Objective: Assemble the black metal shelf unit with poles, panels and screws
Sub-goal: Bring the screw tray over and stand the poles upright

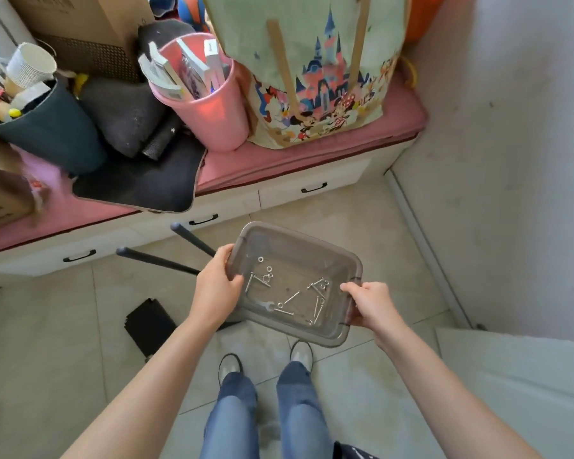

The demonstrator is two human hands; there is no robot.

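Both hands hold a clear plastic tray point(312, 246) above the tiled floor: the left hand point(216, 286) grips its left edge, the right hand point(370, 304) its right corner, fingers curled over the rim. Two black poles point(156, 260) run behind the tray, their near ends hidden by it and the left hand. Inside the tray lie loose screws point(290, 298), washers and a small wrench point(265, 305), their count hard to make out.
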